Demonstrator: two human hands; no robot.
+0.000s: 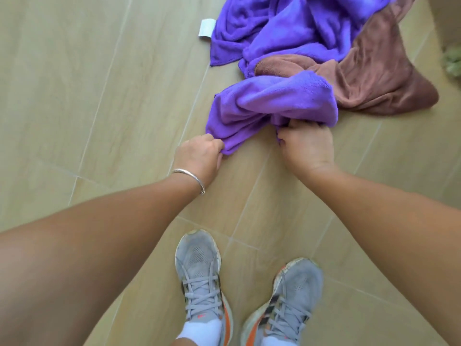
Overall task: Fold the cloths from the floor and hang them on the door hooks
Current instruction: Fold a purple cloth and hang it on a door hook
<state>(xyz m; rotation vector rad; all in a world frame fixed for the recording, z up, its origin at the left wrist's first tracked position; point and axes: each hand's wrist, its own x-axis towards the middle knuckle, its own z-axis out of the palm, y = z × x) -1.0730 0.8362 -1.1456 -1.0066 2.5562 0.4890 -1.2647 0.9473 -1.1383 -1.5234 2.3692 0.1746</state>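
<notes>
Two hands reach down to the floor point(74, 96), and each is clamped on the same cloth. The left hand point(199, 156), with one thin silver bangle point(192, 179) on its wrist, pinches the near corner of the purple cloth point(269, 106) between curled fingers and thumb. The right hand point(308, 146) bunches the cloth's near edge in a closed fist, so the fabric gathers into folds just above the knuckles.

That purple cloth lies in front of the hands, toward 12 o'clock from them, partly lifted and rumpled. Its long axis runs roughly from 8 o'clock to 2 o'clock, the held corner pointing down toward 7 o'clock at the left hand.

Beyond it the pile counts three cloths in all: the held purple one, a second purple cloth point(287, 28) crumpled at 12 o'clock near the top edge, and one brown cloth point(381, 78) spread toward 2 o'clock, its fold tucked between the two purple ones and touching both. One white label point(207, 29) sticks out from the far purple cloth's left edge, at 11 o'clock. Whether the two purple parts are truly separate cloths cannot be told for sure.

At 6 o'clock, two grey trainers point(199, 275) with orange trim stand on the pale tiles. A blurred green object point(452, 63) sits at 3 o'clock by the right edge.
</notes>
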